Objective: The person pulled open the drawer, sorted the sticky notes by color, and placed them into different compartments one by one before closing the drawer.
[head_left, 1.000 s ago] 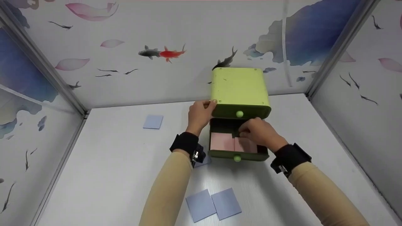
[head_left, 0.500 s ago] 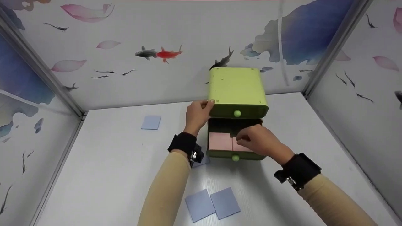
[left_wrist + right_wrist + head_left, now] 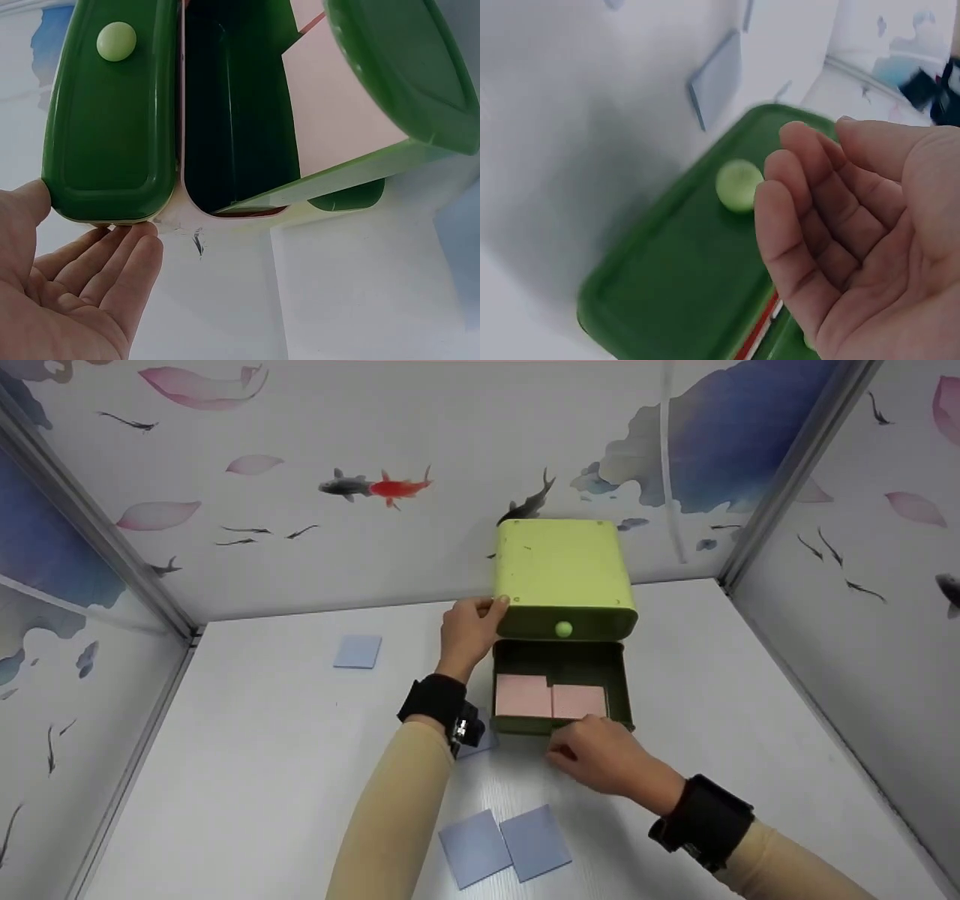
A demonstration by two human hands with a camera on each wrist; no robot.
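Observation:
A small yellow-green cabinet (image 3: 559,562) with dark green fronts stands at the back of the table. Its lower drawer (image 3: 519,725) is pulled out, and two pink square cards (image 3: 521,696) lie side by side in it. My left hand (image 3: 469,634) touches the cabinet's left side at the upper drawer; in the left wrist view its fingers (image 3: 135,274) extend along that side and the thumb reaches the corner. My right hand (image 3: 604,757), loosely curled, is just in front of the lower drawer. In the right wrist view it holds nothing, its fingertips close to the round knob (image 3: 739,186).
Two pale blue square cards (image 3: 535,842) lie touching near the table's front. Another blue card (image 3: 358,651) lies at the back left. A further blue card (image 3: 484,742) is partly hidden by the left wrist. Printed walls (image 3: 375,547) enclose the table.
My right hand has come out of the lower drawer and moved toward me, to the front by its knob. The pink cards stay in the drawer. My left hand keeps its place.

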